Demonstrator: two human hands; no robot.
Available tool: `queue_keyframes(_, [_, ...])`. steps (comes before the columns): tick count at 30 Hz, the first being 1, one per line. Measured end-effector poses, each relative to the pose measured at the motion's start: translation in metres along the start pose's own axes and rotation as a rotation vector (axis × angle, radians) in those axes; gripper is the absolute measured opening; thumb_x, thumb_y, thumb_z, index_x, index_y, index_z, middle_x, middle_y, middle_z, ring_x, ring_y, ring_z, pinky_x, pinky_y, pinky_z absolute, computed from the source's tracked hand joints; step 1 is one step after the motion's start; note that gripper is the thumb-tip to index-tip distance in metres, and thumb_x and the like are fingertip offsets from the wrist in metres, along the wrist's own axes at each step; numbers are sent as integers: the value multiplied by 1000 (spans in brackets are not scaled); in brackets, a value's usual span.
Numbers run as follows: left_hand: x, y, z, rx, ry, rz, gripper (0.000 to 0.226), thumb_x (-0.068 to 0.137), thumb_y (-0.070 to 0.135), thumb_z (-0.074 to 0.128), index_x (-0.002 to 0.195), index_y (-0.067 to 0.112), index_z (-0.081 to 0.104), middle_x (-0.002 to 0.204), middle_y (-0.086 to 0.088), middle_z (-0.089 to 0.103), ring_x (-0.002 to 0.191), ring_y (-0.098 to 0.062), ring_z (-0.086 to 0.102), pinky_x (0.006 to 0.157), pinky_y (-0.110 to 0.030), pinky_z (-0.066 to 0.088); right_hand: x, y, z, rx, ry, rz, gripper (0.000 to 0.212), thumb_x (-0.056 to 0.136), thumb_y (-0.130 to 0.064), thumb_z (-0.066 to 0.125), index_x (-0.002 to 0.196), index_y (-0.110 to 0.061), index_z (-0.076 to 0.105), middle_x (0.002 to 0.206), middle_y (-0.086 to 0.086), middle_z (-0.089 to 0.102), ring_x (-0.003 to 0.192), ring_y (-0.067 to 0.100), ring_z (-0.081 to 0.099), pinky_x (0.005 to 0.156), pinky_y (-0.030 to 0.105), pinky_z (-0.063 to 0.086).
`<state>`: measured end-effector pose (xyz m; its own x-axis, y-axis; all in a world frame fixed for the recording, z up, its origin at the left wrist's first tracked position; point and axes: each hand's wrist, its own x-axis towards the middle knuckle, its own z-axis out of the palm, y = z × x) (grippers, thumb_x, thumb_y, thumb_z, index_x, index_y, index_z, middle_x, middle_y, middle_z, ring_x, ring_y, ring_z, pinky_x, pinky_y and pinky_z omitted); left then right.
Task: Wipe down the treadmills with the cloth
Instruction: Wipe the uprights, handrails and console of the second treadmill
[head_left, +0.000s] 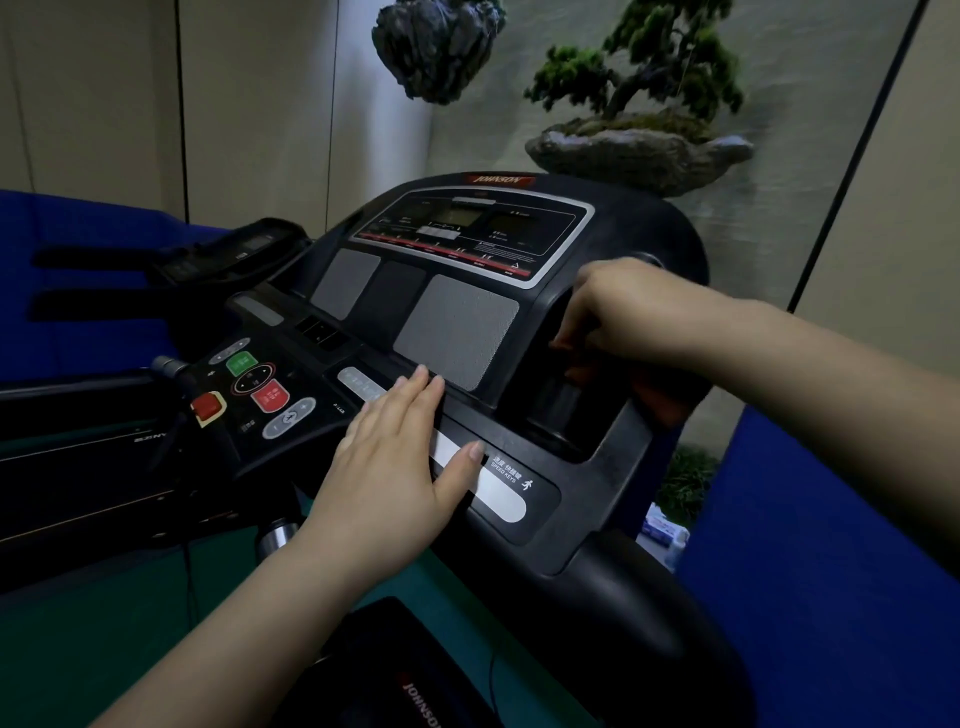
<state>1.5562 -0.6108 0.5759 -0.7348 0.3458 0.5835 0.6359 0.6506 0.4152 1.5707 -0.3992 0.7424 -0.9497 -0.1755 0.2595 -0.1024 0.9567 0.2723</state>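
Note:
A black treadmill console (467, 322) fills the middle of the view, with a display at the top and grey mesh panels below. My left hand (405, 452) lies flat with straight fingers on the strip of speed keys (498, 493). My right hand (613, 312) reaches down into the cup-holder recess (561, 410) on the console's right side. Its fingers curl round a dark orange-red cloth (660, 389), which is mostly hidden in shadow under the hand.
A second treadmill console (234, 249) stands further left. Red and green buttons (254, 379) and a red safety key (208, 408) sit left of my left hand. Behind the console, a bonsai in a stone pot (639, 150). Blue walls (831, 545) right and left.

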Motion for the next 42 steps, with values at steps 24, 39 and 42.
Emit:
queue_keyframes(24, [4,11,2,-2,55,-8,77,76,69,15,144,36,31,153,14,22,143,-9,11,117,-38,10,-1,-44,12,-138,-475,-88,24,81,-13,69,103,-24,73,90,-8,68,73,8,54,62,18,41])
queue_keyframes(39, [5,8,1,31,42,3,78,76,71,11,144,38,27,154,15,19,143,-8,10,118,-35,9,-5,-45,3,-130,-562,-61,11,83,-30,68,93,-27,72,74,-15,62,74,9,58,70,22,46])
queue_keyframes(42, [6,6,2,37,43,5,77,76,72,10,144,39,26,154,16,18,143,-8,9,117,-34,8,-15,-32,-9,32,-598,-66,18,83,-42,68,98,-34,70,89,-16,68,85,4,63,82,25,52])
